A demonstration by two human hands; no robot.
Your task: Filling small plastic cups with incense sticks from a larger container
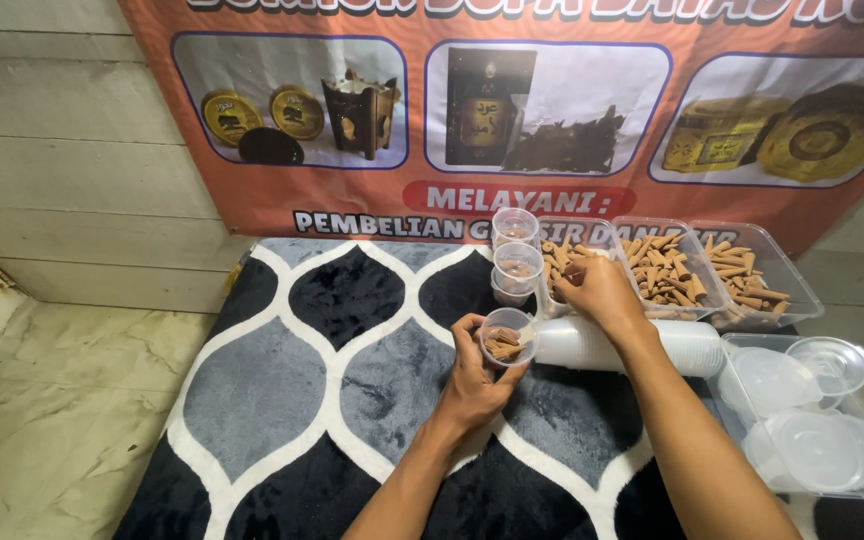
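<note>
My left hand (472,375) holds a small clear plastic cup (505,336), tilted toward me, with several brown cone-shaped pieces inside. My right hand (597,290) reaches into the nearest clear tray (559,228) of brown cones, fingers closed among the pieces. What it grips is hidden under the fingers. Two more small clear cups (515,262) stand stacked or close together just beyond the held cup, each with a few cones in it.
Two further clear trays (752,275) of brown cones sit at the right. A lying stack of empty clear cups (632,345) is under my right forearm. A clear bin of round lids (812,430) is at the lower right. A patterned rug (332,380) covers the floor; a printed banner (512,110) hangs behind.
</note>
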